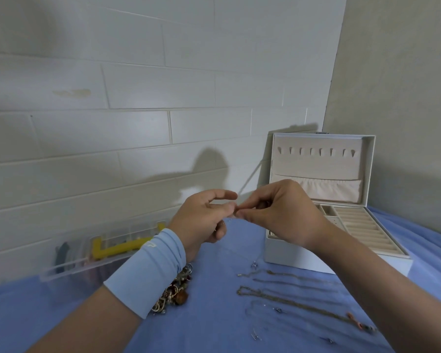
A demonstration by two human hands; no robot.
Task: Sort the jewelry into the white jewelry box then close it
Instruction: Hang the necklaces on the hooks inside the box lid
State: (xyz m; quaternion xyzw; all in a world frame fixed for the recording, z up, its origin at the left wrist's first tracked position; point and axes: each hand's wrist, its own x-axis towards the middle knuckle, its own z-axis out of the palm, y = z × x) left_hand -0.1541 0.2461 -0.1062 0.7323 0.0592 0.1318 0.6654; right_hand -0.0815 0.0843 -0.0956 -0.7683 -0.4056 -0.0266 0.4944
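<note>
The white jewelry box [298, 253] stands open at the right, its lid upright with a row of hooks and a cloth pocket, its tray showing ring rolls. In front of it my left hand [201, 220] and my right hand [278, 212] meet in the air, both pinching the ends of a thin silver necklace [239, 250] whose pendant hangs down near the cloth. Several chains [290, 294] lie stretched out on the blue cloth below my right arm. A tangled heap of jewelry [175, 293] lies partly hidden under my left wrist.
A clear plastic organiser [69, 266] with a yellow latch lies at the left by the wall. A blue cloth [214, 314] covers the surface. White brick wall behind, plain wall at the right. Small earrings [256, 336] lie near the front.
</note>
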